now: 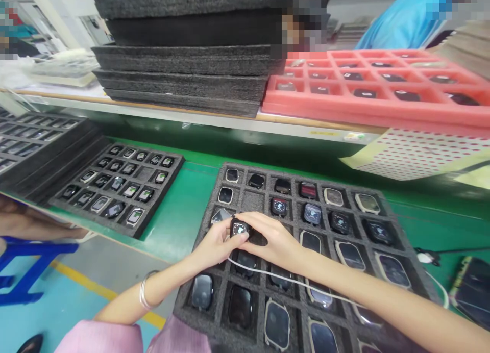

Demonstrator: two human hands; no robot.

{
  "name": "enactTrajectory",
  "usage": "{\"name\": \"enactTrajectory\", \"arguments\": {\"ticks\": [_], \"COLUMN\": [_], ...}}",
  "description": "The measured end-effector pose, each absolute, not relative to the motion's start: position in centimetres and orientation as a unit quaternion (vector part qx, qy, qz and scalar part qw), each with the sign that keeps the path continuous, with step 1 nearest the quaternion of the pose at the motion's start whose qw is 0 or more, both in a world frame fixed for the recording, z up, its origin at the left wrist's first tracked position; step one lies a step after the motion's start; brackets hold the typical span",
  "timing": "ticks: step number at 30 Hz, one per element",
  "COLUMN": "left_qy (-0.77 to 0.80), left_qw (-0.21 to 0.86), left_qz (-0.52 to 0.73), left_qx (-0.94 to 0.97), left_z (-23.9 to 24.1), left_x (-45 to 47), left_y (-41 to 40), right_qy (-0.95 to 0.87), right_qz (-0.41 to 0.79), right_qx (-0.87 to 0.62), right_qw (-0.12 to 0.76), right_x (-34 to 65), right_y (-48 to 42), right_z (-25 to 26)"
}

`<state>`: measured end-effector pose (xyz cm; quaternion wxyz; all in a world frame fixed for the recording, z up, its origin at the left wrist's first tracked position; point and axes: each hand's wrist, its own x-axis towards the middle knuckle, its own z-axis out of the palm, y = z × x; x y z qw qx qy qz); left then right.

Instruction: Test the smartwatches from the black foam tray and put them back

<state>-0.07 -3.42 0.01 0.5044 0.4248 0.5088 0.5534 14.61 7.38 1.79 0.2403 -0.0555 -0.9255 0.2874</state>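
Observation:
Between both hands is a dark smartwatch (pixel 240 229) with its dial lit, held over the left part of a grey foam tray (pixel 264 188). My left hand (pixel 213 246) grips its left side with fingers and thumb closed. From the other side my right hand (pixel 273 238) closes on it, thumb across the lower part of the screen. A thin white cable (pixel 275 275) runs from beneath the watch to the right, under my right forearm. Around the hands, the tray's compartments hold several watches, some lit, such as the lit watch (pixel 280 206) just beyond my right hand.
Another foam tray (pixel 143 218) of watches lies to the left, beside stacked trays (pixel 46 154). On the shelf stand black foam sheets (pixel 184 77) and a pink foam tray (pixel 367 110) holding watch parts. A dark device (pixel 474 286) lies at right. A person in blue (pixel 398 19) is behind.

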Motion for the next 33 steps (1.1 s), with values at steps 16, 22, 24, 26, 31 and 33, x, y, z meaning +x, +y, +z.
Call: {"name": "enactTrajectory", "arguments": {"ticks": [16,22,24,26,31,33], "left_qy": [0.523,0.533,0.528,0.516,0.479,0.473], "left_qw": [0.488,0.512,0.498,0.489,0.564,0.586], "left_qz": [0.536,0.52,0.53,0.545,0.533,0.536], "left_qx": [0.449,0.428,0.438,0.444,0.409,0.382], "left_z": [0.0,0.0,-0.1,-0.2,0.5,1.1], "left_x": [-0.1,0.0,0.0,-0.1,-0.5,-0.5], "left_y": [-3.6,-3.8,-3.7,-3.6,-4.8,-5.7], "right_qy": [-0.924,-0.93,-0.937,-0.939,-0.927,-0.936], "right_qz": [0.27,0.241,0.228,0.243,0.247,0.193], "right_qx": [-0.051,-0.046,-0.037,-0.021,-0.113,-0.167], "right_qw": [0.265,0.274,0.263,0.241,0.26,0.242], "right_x": [14.5,14.5,14.4,14.2,14.0,14.1], "right_y": [7.1,6.8,6.9,7.4,10.9,12.4], "right_z": [1.6,1.6,2.1,3.0,3.9,3.3]}}
